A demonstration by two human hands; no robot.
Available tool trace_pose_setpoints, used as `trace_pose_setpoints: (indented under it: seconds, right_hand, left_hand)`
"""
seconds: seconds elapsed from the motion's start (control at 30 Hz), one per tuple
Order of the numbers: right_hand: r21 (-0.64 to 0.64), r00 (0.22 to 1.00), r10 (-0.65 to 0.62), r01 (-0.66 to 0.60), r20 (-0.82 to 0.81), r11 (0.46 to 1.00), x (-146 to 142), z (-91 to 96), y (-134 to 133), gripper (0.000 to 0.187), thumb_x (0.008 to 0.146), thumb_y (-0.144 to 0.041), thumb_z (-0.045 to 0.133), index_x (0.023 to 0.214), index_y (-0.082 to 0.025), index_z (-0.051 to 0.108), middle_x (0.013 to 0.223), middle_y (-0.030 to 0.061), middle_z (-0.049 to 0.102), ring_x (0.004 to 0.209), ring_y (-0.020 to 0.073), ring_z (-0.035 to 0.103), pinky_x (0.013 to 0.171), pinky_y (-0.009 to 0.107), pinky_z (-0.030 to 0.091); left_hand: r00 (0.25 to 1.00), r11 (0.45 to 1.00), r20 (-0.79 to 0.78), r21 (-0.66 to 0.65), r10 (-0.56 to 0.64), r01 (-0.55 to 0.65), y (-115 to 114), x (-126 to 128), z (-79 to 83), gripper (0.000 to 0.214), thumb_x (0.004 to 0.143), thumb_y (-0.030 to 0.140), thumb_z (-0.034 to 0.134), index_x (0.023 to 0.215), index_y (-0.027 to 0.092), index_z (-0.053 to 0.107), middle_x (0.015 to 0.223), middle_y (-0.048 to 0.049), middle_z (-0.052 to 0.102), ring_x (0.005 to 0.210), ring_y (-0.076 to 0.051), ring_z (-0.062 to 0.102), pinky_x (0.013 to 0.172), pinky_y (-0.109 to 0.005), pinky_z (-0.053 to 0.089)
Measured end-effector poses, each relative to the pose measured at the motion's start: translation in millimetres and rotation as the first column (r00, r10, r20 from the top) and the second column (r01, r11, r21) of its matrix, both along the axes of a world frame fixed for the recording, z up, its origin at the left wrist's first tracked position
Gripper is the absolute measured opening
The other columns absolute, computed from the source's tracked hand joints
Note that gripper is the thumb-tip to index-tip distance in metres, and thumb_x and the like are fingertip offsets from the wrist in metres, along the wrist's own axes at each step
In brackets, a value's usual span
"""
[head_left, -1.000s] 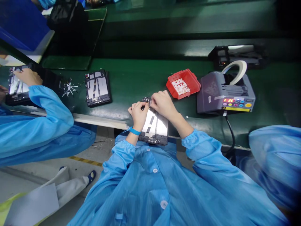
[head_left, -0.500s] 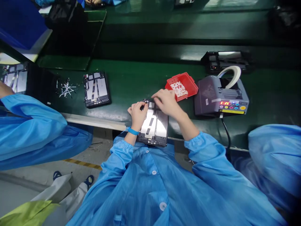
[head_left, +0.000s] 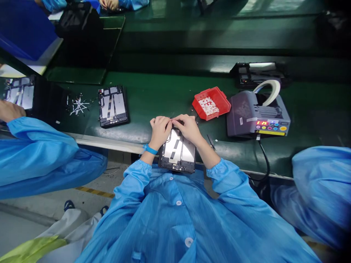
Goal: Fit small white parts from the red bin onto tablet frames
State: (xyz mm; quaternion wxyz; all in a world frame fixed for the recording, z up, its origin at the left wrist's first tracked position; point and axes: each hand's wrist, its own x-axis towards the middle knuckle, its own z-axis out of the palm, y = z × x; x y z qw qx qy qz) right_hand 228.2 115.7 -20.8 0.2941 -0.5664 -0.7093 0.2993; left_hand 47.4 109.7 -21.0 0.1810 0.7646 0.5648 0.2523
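An opened tablet (head_left: 175, 149), its silvery battery area and black frame exposed, lies at the table's front edge before me. My left hand (head_left: 160, 130) is closed over its far left corner, the fingertips pinched together. My right hand (head_left: 188, 128) is closed over the far edge, its fingertips meeting those of the left. Whatever the fingertips hold is too small or too hidden to name. Beyond my right hand a red bin (head_left: 212, 104) contains many small white pieces.
A grey tape dispenser (head_left: 257, 113) with a lit display stands right of the bin. Another opened tablet (head_left: 112, 106) and a pile of white sticks (head_left: 79, 106) lie to the left. Co-workers' sleeves (head_left: 41, 146) flank me. A further device (head_left: 257, 73) sits behind the dispenser.
My right hand has moved left and down, away from the bin, and its fingertips now meet my left hand's. The tablet stays in place; a co-worker's hand at left shows more.
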Motion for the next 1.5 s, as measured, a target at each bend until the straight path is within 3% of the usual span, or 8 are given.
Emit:
trace_pose_setpoints:
  seconds: [0.43, 0.77, 0.93, 1.03, 1.1, 1.27, 1.37, 1.5]
  right_hand:
    - [0.238, 0.938, -0.018, -0.070, 0.346, 0.969, 4, 6.8, -4, 0.030, 0.118, -0.029, 0.041, 0.109, -0.022, 0.068, 0.109, 0.0136, 0.078, 0.109, 0.0336, 0.061, 0.109, 0.052, 0.032]
    - [0.192, 0.859, 0.093, -0.216, 0.503, 0.957, 1, 12.5, 3, 0.035, 0.120, -0.027, 0.033, 0.109, -0.023, 0.066, 0.112, 0.0140, 0.077, 0.113, 0.0323, 0.058, 0.116, 0.051, 0.033]
    - [0.221, 0.839, -0.203, 0.102, 0.504, 0.970, 43, 29.4, 28, 0.034, 0.116, -0.023, 0.036, 0.119, -0.017, 0.069, 0.118, 0.0206, 0.074, 0.119, 0.0384, 0.059, 0.117, 0.061, 0.031]
    - [0.166, 0.714, -0.401, 0.377, 0.575, 0.911, 79, 43.8, 51, 0.040, 0.113, -0.018, 0.037, 0.132, -0.006, 0.070, 0.122, 0.0279, 0.073, 0.123, 0.0422, 0.062, 0.116, 0.064, 0.027]
    - [0.129, 0.661, -0.394, 0.413, 0.639, 0.902, 93, 53.0, 56, 0.046, 0.107, -0.008, 0.036, 0.142, 0.002, 0.066, 0.128, 0.0336, 0.072, 0.125, 0.0426, 0.063, 0.116, 0.062, 0.026]
    - [0.207, 0.857, -0.276, 0.203, 0.434, 0.957, 62, 56.2, 27, 0.040, 0.102, -0.011, 0.044, 0.132, -0.011, 0.070, 0.133, 0.0249, 0.077, 0.119, 0.0367, 0.064, 0.111, 0.054, 0.029]
    - [0.029, 0.954, -0.022, 0.014, 0.298, 0.999, 24, 41.4, 7, 0.025, 0.103, -0.019, 0.048, 0.106, -0.021, 0.072, 0.113, 0.0133, 0.083, 0.109, 0.0327, 0.067, 0.109, 0.052, 0.031]
    - [-0.104, 0.967, 0.134, -0.114, 0.216, 0.988, -1, 23.5, 3, 0.018, 0.102, -0.032, 0.058, 0.106, -0.022, 0.072, 0.102, 0.0097, 0.082, 0.103, 0.0322, 0.070, 0.104, 0.050, 0.035]
  left_hand:
    - [1.000, 1.000, 0.001, 0.016, 0.017, -0.017, -1, 1, 0.3, 0.028, 0.119, 0.027, 0.051, 0.101, 0.027, 0.072, 0.118, -0.0049, 0.082, 0.129, -0.027, 0.065, 0.115, -0.048, 0.037]
    - [1.000, 1.000, 0.008, -0.013, 0.003, -0.003, 0, 4, 3.2, 0.026, 0.117, 0.025, 0.052, 0.100, 0.027, 0.072, 0.119, -0.0041, 0.083, 0.130, -0.026, 0.065, 0.117, -0.048, 0.037]
    - [0.998, 0.999, 0.059, -0.027, 0.035, -0.033, 0, 4, 0.9, 0.023, 0.114, 0.024, 0.057, 0.096, 0.027, 0.070, 0.114, -0.0031, 0.083, 0.128, -0.026, 0.067, 0.117, -0.048, 0.038]
    - [0.994, 0.997, 0.087, -0.051, 0.064, -0.059, 1, 3, 0.9, 0.019, 0.111, 0.022, 0.062, 0.093, 0.027, 0.068, 0.111, -0.0021, 0.083, 0.128, -0.026, 0.067, 0.119, -0.047, 0.039]
    - [0.991, 0.994, 0.101, -0.071, 0.084, -0.077, 1, 3, 1.5, 0.018, 0.109, 0.021, 0.064, 0.093, 0.027, 0.068, 0.111, -0.0019, 0.083, 0.128, -0.026, 0.068, 0.119, -0.047, 0.039]
    - [0.991, 0.994, 0.099, -0.066, 0.089, -0.082, 0, 2, 0.9, 0.016, 0.110, 0.023, 0.066, 0.095, 0.027, 0.069, 0.111, -0.0024, 0.083, 0.129, -0.026, 0.068, 0.120, -0.047, 0.039]
    - [0.993, 0.996, 0.088, -0.056, 0.079, -0.074, -3, 0, 0.0, 0.013, 0.111, 0.025, 0.068, 0.099, 0.027, 0.072, 0.117, -0.0027, 0.084, 0.132, -0.026, 0.068, 0.122, -0.047, 0.038]
    - [0.992, 0.994, 0.094, -0.076, 0.081, -0.074, -10, -3, 1.0, 0.013, 0.113, 0.026, 0.067, 0.102, 0.027, 0.074, 0.122, -0.0017, 0.084, 0.134, -0.025, 0.068, 0.123, -0.047, 0.039]
